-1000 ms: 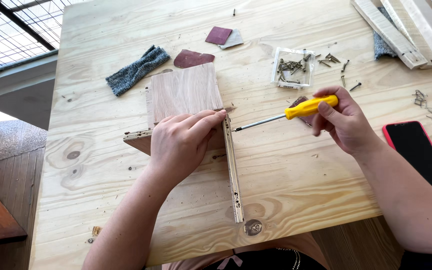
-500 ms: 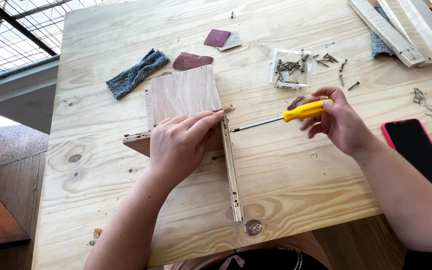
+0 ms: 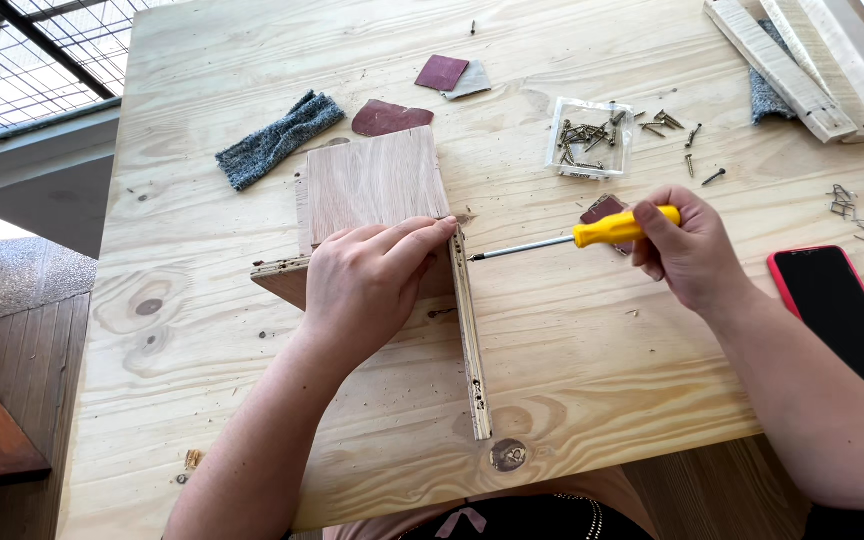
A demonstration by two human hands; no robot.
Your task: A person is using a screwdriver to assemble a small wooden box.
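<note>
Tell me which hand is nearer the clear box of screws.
Right. The right hand, holding the yellow screwdriver, sits just below the clear box of screws; the left hand rests farther off on the wooden board.

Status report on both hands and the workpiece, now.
Left hand flat on the wooden panels, pinning them. Right hand holds yellow-handled screwdriver, tip at the upright panel's edge. Nothing between; screw tray sits behind.

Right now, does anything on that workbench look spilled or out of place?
Yes. Screws lie scattered on the table beside the clear plastic tray instead of inside it, and a few more sit near the phone. Otherwise the left hand presses the wooden board, and the right hand holds the yellow screwdriver.
</note>
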